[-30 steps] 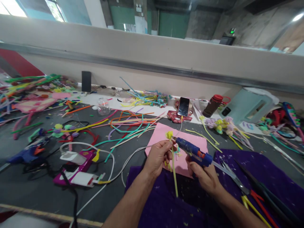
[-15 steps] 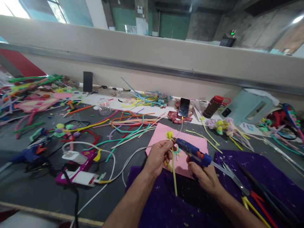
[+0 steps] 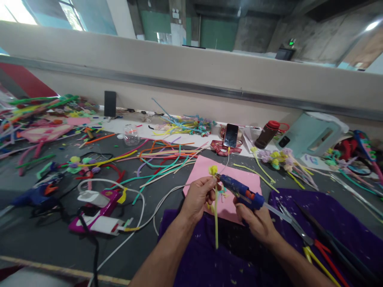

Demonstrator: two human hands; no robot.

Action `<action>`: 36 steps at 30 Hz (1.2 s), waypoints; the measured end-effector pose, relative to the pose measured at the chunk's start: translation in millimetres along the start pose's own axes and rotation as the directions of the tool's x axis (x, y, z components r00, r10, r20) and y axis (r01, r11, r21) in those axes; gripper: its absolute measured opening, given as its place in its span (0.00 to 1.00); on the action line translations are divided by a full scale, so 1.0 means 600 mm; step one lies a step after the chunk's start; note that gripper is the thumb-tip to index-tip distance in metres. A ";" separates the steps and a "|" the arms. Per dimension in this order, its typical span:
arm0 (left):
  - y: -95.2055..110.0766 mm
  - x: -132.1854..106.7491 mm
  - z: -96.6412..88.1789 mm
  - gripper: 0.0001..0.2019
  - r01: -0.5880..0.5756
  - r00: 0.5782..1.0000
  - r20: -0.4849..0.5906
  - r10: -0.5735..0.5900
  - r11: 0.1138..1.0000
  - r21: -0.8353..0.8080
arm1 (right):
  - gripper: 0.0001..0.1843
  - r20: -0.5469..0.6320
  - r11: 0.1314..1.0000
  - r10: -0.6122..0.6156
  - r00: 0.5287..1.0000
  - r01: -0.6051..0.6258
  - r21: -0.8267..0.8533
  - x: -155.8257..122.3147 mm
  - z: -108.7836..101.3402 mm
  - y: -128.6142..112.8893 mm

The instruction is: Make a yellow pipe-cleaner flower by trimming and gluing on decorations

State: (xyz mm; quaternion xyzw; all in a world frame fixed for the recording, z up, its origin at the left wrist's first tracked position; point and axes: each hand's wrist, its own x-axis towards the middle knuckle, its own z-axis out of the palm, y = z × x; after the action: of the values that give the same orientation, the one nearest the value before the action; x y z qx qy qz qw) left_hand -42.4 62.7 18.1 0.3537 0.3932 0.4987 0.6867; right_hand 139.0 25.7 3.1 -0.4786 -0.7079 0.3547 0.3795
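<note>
My left hand (image 3: 199,197) is closed on a yellow-green pipe-cleaner flower (image 3: 213,171), its stem hanging down past my wrist. My right hand (image 3: 257,223) grips a blue glue gun (image 3: 239,190) with an orange trigger. The gun's nozzle touches the stem just below the yellow flower head. Both hands hover above a pink foam sheet (image 3: 239,175) and a purple cloth (image 3: 299,239) at the table's near edge.
Loose coloured pipe cleaners (image 3: 161,157) litter the grey table. Scissors and pliers (image 3: 314,235) lie on the cloth at right. A second blue glue gun (image 3: 32,193), a pink power strip (image 3: 95,211) and white cable sit left. A phone (image 3: 231,135), bottle (image 3: 267,133) and finished flowers (image 3: 278,155) stand behind.
The flower stem has swung slightly left in my left hand. Both hands and the glue gun stay almost in place.
</note>
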 end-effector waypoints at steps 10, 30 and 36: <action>0.001 0.000 -0.002 0.15 -0.012 1.000 -0.019 0.013 1.000 0.008 | 0.16 -0.003 1.000 -0.015 1.000 0.015 -0.012 0.000 -0.001 -0.001; 0.001 -0.001 -0.003 0.15 -0.019 1.000 -0.018 0.019 1.000 0.021 | 0.17 -0.011 0.992 -0.053 0.999 0.051 -0.114 -0.001 0.000 0.002; 0.006 0.001 -0.001 0.14 -0.034 0.999 -0.033 0.034 0.999 0.018 | 0.16 -0.024 0.999 0.015 1.000 -0.016 -0.043 0.000 -0.012 -0.013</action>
State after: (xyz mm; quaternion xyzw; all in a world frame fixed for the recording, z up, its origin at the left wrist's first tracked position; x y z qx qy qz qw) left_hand -44.1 63.9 20.7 0.3580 0.4027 0.5126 0.6685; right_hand 141.9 24.4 13.2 -0.4963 -0.7070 0.3369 0.3746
